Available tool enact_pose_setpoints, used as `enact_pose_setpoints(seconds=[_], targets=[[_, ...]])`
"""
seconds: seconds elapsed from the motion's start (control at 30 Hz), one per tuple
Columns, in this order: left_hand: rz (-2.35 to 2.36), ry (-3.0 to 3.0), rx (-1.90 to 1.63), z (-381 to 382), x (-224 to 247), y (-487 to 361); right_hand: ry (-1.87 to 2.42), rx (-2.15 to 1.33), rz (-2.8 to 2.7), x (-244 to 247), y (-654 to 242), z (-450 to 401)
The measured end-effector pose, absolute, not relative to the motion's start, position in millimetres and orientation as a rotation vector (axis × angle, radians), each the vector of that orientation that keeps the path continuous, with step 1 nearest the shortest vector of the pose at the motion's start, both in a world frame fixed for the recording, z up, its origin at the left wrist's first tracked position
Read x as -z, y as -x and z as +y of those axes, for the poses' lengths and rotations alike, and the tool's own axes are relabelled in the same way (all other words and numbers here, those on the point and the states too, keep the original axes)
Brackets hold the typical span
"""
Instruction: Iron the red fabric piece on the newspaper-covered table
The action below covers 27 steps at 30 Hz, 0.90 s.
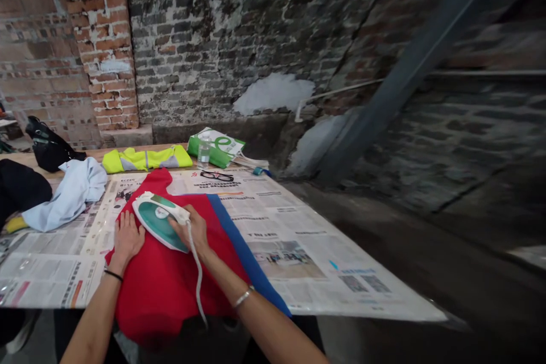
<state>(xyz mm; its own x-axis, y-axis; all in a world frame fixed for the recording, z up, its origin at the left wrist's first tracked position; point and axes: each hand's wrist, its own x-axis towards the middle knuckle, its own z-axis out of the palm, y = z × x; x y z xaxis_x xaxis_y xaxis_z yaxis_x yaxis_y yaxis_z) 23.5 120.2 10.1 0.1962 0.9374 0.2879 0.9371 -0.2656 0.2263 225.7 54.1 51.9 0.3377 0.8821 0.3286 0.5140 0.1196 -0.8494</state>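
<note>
A red cloth lies on the newspaper-covered table, and its near end hangs over the front edge. Blue cloth shows along its right side. My right hand is closed round the handle of a green and white iron, which is tilted over the upper part of the red cloth. The iron's white cord runs down beside my right wrist. My left hand lies flat with fingers stretched on the red cloth's left edge, just left of the iron.
Behind the cloth are a yellow reflective garment, a clear glass, a green and white bag and black glasses. At the left are a light blue cloth, a dark cloth and a black bag.
</note>
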Motion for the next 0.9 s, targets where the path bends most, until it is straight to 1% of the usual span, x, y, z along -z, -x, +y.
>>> enact_pose_setpoints(seconds=[0.13,0.27,0.43,0.53,0.63,0.77,0.9], targets=[[1.937,-2.46,-0.545,122,-13,-24,1.58,-0.387,-1.242,-66,-211,88],[1.961,-2.454,-0.523,122,-12,-24,1.662,-0.355,-1.169,-65,-237,98],[1.959,-2.435,-0.51,118,-10,-27,1.835,-0.26,-1.017,-54,-300,71],[1.962,-2.424,-0.507,116,-10,-28,1.923,-0.179,-0.951,-53,-319,55],[1.966,-2.43,-0.508,115,-11,-28,1.956,-0.126,-0.932,-52,-317,41],[1.97,-2.449,-0.495,115,-13,-27,1.894,-0.083,-1.114,-50,-303,16],[1.976,-2.465,-0.484,117,-15,-26,1.888,-0.046,-1.218,-54,-294,-28]])
